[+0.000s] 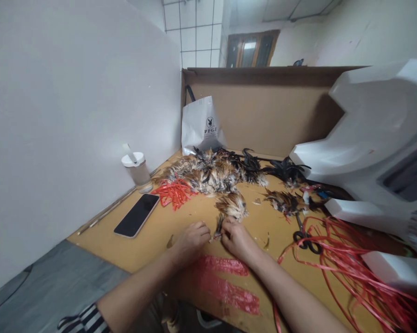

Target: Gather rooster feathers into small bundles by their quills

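Note:
On the tan table, my right hand (236, 236) is closed on a small dark feather tuft (219, 225) that sticks up beside its fingers. Just to the left, my left hand (195, 238) has its fingers curled together near the base of that tuft; what they pinch is too small to make out. A brown and cream feather bunch (232, 205) lies right behind my right hand. Flat pink-red plastic strips (229, 296) lie on the table below both hands. Farther back is a large pile of brown, cream and black feathers (208, 175).
Left: a phone (137, 215), a lidded cup (137, 170) and cut red strips (175, 193). Right: black scissors (307, 241), tangled red ribbon (340, 259), more feathers (286, 202) and white foam (378, 138). A white bag (199, 125) stands before a cardboard wall (270, 111).

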{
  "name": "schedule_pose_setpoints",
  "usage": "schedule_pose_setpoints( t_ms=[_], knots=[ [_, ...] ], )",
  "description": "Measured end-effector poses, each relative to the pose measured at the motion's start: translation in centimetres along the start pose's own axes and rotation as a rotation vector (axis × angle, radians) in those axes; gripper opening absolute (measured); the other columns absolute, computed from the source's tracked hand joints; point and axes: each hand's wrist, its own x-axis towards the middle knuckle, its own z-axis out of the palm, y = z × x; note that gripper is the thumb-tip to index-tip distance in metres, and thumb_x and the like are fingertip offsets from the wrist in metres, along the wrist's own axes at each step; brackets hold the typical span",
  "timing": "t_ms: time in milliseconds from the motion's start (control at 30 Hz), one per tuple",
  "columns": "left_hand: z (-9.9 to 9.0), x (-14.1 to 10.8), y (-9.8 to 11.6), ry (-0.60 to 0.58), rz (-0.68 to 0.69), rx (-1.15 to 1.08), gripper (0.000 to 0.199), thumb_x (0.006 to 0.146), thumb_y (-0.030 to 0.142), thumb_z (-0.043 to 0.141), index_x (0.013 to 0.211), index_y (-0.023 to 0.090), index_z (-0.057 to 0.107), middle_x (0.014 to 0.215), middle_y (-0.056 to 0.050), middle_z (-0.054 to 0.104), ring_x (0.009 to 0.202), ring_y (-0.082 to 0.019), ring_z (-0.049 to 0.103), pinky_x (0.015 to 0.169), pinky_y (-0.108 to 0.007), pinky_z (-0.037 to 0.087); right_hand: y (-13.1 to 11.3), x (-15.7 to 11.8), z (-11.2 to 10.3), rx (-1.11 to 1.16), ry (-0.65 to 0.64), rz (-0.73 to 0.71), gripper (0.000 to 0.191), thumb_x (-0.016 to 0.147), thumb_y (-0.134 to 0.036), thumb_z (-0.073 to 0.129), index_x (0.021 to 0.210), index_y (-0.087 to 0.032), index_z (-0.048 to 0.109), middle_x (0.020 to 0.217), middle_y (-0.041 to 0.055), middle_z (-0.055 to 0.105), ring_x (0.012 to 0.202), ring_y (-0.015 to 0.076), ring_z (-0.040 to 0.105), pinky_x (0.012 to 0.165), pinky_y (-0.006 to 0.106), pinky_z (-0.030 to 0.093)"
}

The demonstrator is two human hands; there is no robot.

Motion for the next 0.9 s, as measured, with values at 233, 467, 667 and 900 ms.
schedule_pose_setpoints(
  t_ms=[233, 467, 667, 900],
  knots=[
    [-0.5, 0.0, 0.6, 0.1, -0.32, -0.191, 0.016, 0.074, 0.03, 0.049, 0.079, 0.017, 0.057, 0.077, -0.006, 0.057, 0.076, -0.018, 0.049, 0.068, -0.028, 0.036, 0.2, 0.1, 0.0, 0.08, 0.022, 0.083, 0.015, 0.065, -0.003, 0.045, 0.061, -0.016, 0.052, 0.067, 0.0018, 0.05, 0.066, 0.0125, 0.047, 0.062, 0.021, 0.036],
    [-1.1, 1.0, 2.2, -0.01, -0.444, -0.104, 0.031, 0.06, 0.044, 0.06, 0.076, 0.018, 0.056, 0.075, -0.003, 0.057, 0.07, -0.017, 0.049, 0.059, -0.025, 0.032, 0.4, 0.0, -0.1, 0.228, 0.067, 0.151, 0.016, 0.061, -0.005, 0.047, 0.064, -0.016, 0.057, 0.065, 0.0008, 0.053, 0.061, 0.0117, 0.048, 0.058, 0.021, 0.037],
    [-0.4, 1.5, 1.7, 0.001, -0.54, -0.266, 0.012, 0.068, 0.027, 0.051, 0.067, 0.018, 0.059, 0.065, -0.002, 0.058, 0.061, -0.013, 0.049, 0.055, -0.023, 0.03, 1.6, 0.6, -0.8, 0.612, 0.215, 0.402, 0.027, 0.063, -0.018, 0.054, 0.09, -0.016, 0.055, 0.078, 0.0023, 0.058, 0.047, 0.0074, 0.044, 0.045, 0.02, 0.036],
    [0.7, 2.5, -0.4, 0.216, -0.846, -1.29, 0.026, 0.061, 0.038, 0.062, 0.062, 0.013, 0.055, 0.05, 0.001, 0.053, 0.042, -0.007, 0.042, 0.045, -0.02, 0.03, 2.1, 0.9, -3.3, 1.022, 0.55, 0.556, 0.026, 0.066, -0.038, 0.059, 0.08, -0.017, 0.052, 0.047, -0.0058, 0.044, 0.036, 0.0062, 0.035, 0.035, 0.018, 0.025]
  ],
)
